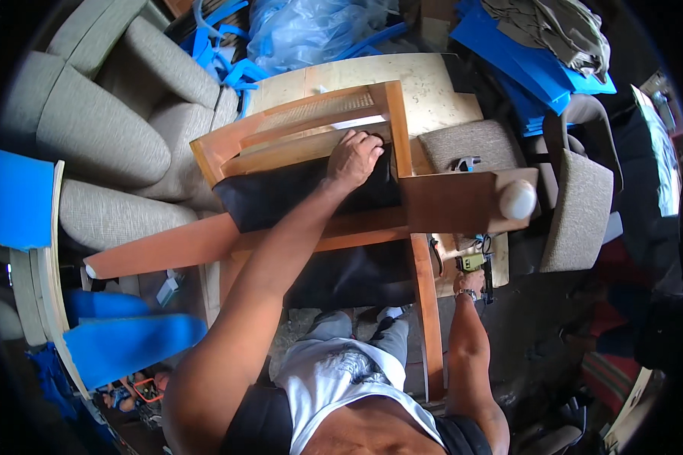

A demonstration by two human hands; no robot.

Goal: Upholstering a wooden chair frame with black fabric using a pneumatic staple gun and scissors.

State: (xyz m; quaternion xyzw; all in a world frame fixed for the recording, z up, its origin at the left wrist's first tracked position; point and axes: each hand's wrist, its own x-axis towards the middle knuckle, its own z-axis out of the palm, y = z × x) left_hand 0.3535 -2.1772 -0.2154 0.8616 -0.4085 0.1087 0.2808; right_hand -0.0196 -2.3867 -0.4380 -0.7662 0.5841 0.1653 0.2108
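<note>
A wooden chair frame lies tipped over in front of me, with a woven cane panel at its far side. Black fabric stretches across its underside. My left hand is closed, its curled fingers gripping the fabric's far edge at a wooden rail. To the right of the frame, low beside its leg, my right hand is wrapped around a green and black staple gun. Part of that grip is hidden by the tool.
A wooden worktop lies under the frame. Beside it are a padded grey cushion, a small tool and scissors. Grey upholstered seats crowd the left; blue foam sheets and plastic wrap lie beyond.
</note>
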